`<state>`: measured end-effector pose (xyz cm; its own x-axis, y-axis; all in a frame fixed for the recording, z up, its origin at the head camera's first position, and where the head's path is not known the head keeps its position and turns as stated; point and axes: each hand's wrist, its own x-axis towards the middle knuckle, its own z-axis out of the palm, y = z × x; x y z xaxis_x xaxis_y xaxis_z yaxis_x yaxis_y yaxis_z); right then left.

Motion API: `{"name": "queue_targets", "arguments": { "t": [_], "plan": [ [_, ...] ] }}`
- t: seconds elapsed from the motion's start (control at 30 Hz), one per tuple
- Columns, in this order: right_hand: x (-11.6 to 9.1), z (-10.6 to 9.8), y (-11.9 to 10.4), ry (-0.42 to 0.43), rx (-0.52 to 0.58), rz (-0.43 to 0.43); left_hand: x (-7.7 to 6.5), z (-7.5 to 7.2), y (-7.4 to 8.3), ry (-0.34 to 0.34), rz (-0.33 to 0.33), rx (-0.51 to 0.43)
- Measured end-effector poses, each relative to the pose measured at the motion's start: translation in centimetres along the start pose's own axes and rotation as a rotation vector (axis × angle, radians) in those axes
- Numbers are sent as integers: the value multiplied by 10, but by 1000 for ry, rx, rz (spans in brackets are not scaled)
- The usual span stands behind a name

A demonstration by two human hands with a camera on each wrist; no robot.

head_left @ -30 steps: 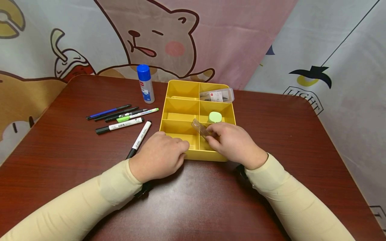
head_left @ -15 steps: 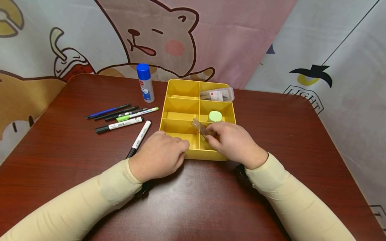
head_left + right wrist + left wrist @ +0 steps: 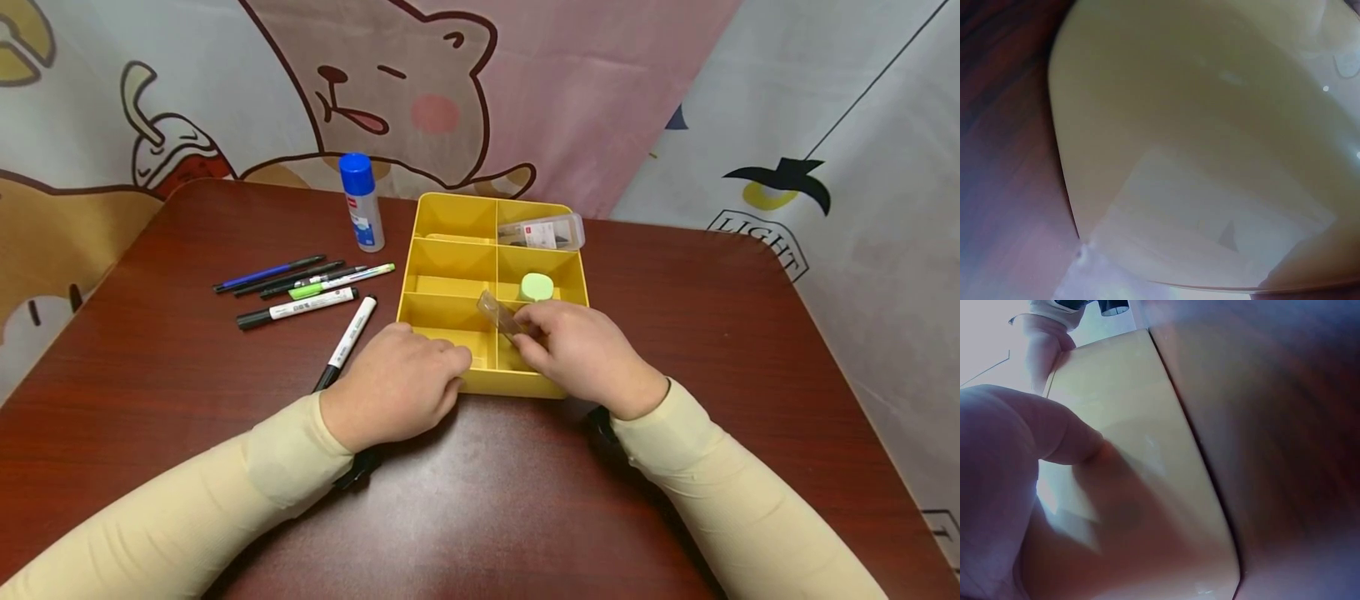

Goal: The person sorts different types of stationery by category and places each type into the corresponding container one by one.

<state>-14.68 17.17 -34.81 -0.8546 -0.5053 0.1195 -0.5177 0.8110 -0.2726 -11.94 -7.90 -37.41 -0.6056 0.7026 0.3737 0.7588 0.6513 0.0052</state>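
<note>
On my feed a yellow box (image 3: 517, 384) with six compartments sits on the table (image 3: 465, 517). Left hand (image 3: 397, 387) grips the box at its near-left corner: fingers bent at the rim, thumb against the outer wall in the left wrist view. Right hand (image 3: 592, 358) pinches a clear strip (image 3: 495, 313) over the box's near-right compartment; strip tilted, upper end by the middle divider, lower end hidden by fingers. Right wrist view shows me mostly box wall, no fingers. Pale green block (image 3: 536, 287) in the box's middle-right compartment; clear case (image 3: 542, 232) with white label in the far-right one, its end at the rim. Left of the box I get: upright glue stick (image 3: 362, 204) toward the far end; blue pen (image 3: 270, 272), two dark pens (image 3: 288, 278) and green pen (image 3: 341, 282) bunched; white marker (image 3: 303, 307) just nearer; second marker (image 3: 350, 337) closer to the box, beside the left hand. Patterned cloth (image 3: 562, 83) behind the box.
</note>
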Motion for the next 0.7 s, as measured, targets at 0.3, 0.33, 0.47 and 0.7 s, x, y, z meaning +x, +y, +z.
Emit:
{"name": "queue_targets", "arguments": {
  "t": [0.3,0.33,0.47,0.7],
  "plan": [
    [1,1,0,-3,1,-1,-1,1,-1,15,5,2],
    [1,1,1,-3,0,-1,-1,1,-1,18,6,2],
    [1,1,1,-4,0,0,-1,1,-1,24,7,1],
    [2,1,1,2,1,4,1,1,-2,20,5,1]
  ]
}}
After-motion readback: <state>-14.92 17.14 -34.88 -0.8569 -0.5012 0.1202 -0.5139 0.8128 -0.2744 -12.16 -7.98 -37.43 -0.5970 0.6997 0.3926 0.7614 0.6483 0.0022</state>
